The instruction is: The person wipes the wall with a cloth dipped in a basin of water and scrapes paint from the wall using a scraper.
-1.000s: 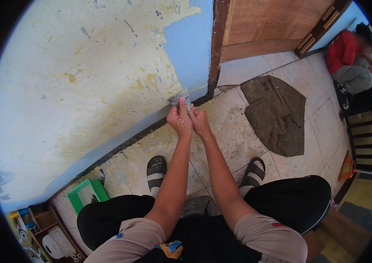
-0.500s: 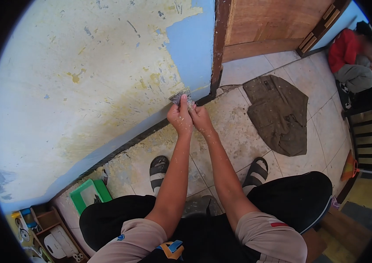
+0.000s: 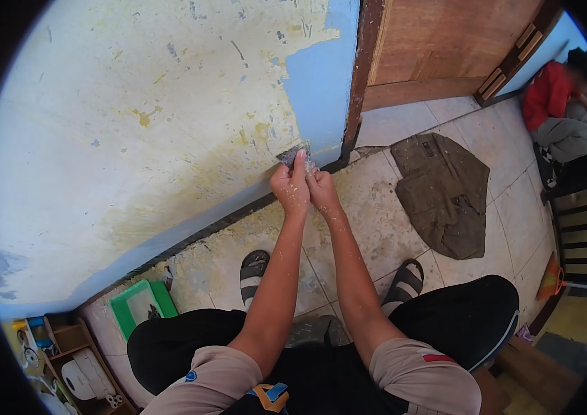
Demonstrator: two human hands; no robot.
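Both my hands are closed around a paint scraper point(image 3: 291, 155), its dark triangular blade against the lower wall point(image 3: 190, 131), close to the edge of a bare blue patch point(image 3: 318, 90). My left hand point(image 3: 290, 188) has its thumb stretched along the scraper. My right hand point(image 3: 323, 191) is wrapped near the handle end, right beside the left one. The handle is mostly hidden by my fingers. Pale flakes stick to my hands and forearms. Yellowish, scratched paint covers most of the wall.
A brown cloth point(image 3: 445, 197) lies on the tiled floor point(image 3: 349, 232) to the right. Left of my foot stands a green tray point(image 3: 162, 299). Paint flakes litter the wall's base. A person in red point(image 3: 546, 97) crouches at far right, near a wooden door point(image 3: 445, 48).
The view has shifted, so the wall and cloth appear further right. My hands and the scraper have moved slightly left and down relative to the wall; both hands keep their grip.
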